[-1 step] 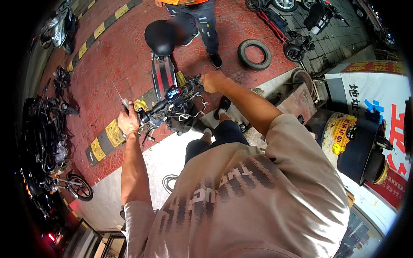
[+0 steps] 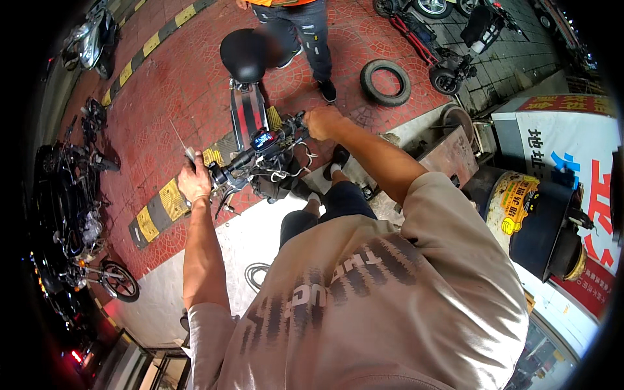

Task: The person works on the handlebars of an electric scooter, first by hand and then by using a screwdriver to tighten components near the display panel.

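Note:
Before me stands an electric scooter, its handlebar (image 2: 242,160) running between my hands, with a lit display (image 2: 264,140) at the centre and loose cables (image 2: 286,170) below. My left hand (image 2: 194,182) is closed around a thin screwdriver (image 2: 190,152) beside the bar's left end; its pale handle pokes out above the fingers and its long shaft points up and away. At the bar's other end, my right hand (image 2: 320,123) is wrapped round the grip, which it mostly hides. Beyond the bar lies the red-striped black deck (image 2: 248,117), with a round black seat (image 2: 243,56) past it.
A person in dark trousers (image 2: 313,45) stands behind the seat. A loose tyre (image 2: 385,82) lies on the red paving. A yellow-black speed bump (image 2: 170,198) crosses under the scooter. Parked motorbikes (image 2: 84,221) line the left; a dark drum (image 2: 500,201) and sign board (image 2: 559,149) stand right.

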`<state>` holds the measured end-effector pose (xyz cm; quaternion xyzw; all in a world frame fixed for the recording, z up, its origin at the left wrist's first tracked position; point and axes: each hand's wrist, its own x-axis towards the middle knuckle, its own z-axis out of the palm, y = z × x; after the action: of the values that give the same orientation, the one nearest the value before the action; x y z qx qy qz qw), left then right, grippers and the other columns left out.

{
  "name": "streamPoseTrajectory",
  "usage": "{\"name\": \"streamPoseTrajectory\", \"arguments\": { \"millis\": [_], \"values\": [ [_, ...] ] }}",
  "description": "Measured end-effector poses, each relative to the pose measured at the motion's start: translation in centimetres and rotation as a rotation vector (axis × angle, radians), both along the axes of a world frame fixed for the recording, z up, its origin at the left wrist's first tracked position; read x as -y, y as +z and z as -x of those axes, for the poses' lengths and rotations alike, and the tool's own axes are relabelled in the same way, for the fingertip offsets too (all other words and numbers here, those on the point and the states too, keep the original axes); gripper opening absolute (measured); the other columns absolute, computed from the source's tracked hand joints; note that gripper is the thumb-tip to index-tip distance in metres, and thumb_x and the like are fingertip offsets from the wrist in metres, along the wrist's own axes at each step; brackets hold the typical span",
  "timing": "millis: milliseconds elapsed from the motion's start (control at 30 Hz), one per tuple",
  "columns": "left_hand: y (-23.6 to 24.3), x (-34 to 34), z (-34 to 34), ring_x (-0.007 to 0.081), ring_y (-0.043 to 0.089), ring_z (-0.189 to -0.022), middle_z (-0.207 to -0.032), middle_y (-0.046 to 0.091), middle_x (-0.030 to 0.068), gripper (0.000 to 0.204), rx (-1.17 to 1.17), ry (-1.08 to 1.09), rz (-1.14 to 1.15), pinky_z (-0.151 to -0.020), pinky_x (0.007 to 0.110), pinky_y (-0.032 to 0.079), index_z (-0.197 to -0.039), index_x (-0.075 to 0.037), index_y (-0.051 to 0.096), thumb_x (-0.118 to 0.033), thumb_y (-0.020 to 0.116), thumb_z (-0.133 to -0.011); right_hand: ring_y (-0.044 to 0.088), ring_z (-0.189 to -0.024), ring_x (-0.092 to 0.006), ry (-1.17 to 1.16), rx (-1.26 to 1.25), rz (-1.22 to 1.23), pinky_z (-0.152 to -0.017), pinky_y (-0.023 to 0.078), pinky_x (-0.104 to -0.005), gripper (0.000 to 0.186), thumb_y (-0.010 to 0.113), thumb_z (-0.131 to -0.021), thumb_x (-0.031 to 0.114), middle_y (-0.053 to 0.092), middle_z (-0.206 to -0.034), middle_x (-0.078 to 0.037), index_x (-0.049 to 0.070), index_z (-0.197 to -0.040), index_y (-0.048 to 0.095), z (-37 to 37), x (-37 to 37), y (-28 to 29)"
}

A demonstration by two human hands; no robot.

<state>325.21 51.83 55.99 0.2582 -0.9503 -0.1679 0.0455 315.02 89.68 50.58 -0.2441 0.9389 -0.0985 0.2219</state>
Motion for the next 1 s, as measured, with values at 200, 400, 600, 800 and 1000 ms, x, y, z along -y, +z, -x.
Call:
{"name": "streamPoseTrajectory", "arguments": {
  "millis": [200,400,600,800,1000],
  "values": [
    [-0.1,0.0,-0.1,0.0502,0.067,-0.098,-0.099,0.071,0.0298,0.062,0.025,0.006,-0.056,-0.088,0.056,0.051,-0.119,-0.004,0.070,-0.059,0.048,-0.099,0.073,-0.100,-0.0351,0.100,0.009,-0.138,-0.082,0.058,-0.0507,0.025,0.056,-0.092,0.019,0.076,-0.103,-0.014,0.006,-0.106,0.073,-0.4,0.8,1.7],
    [0.7,-0.4,-0.2,0.0496,0.067,-0.097,-0.097,0.071,0.0298,0.061,0.030,0.004,-0.047,-0.087,0.055,0.051,-0.115,-0.004,0.071,-0.059,0.049,-0.099,0.074,-0.095,-0.0338,0.148,-0.080,-0.090,-0.077,0.059,-0.0496,0.020,0.059,-0.088,0.019,0.076,-0.095,-0.014,0.008,-0.095,0.074,-1.0,0.7,1.5],
    [0.1,-0.1,0.1,0.0502,0.067,-0.095,-0.096,0.071,0.0298,0.062,0.013,0.003,-0.031,-0.086,0.055,0.050,-0.108,-0.003,0.072,-0.060,0.050,-0.098,0.073,-0.090,-0.0387,-0.110,-0.014,0.105,-0.076,0.058,-0.0512,0.024,0.062,-0.084,0.019,0.074,-0.093,-0.018,0.008,-0.104,0.070,-2.0,-1.4,0.5],
    [-0.4,0.1,0.1,0.0513,0.066,-0.097,-0.097,0.071,0.0306,0.066,-0.033,-0.026,-0.052,-0.086,0.056,0.049,-0.107,-0.002,0.072,-0.063,0.049,-0.097,0.073,-0.088,-0.0383,-0.047,-0.045,0.065,-0.078,0.058,-0.0495,0.021,0.061,-0.084,0.021,0.075,-0.092,-0.019,0.007,-0.096,0.071,-2.0,-1.4,-0.2],
    [-0.4,0.2,0.3,0.0517,0.065,-0.096,-0.095,0.070,0.0305,0.069,0.020,-0.042,0.038,-0.086,0.057,0.049,-0.107,0.000,0.072,-0.064,0.048,-0.097,0.074,-0.080,-0.0359,-0.002,-0.242,0.132,-0.073,0.057,-0.0478,0.016,0.062,-0.082,0.022,0.075,-0.081,-0.015,0.009,-0.081,0.071,-1.4,-0.8,-1.2]
  ]
}}
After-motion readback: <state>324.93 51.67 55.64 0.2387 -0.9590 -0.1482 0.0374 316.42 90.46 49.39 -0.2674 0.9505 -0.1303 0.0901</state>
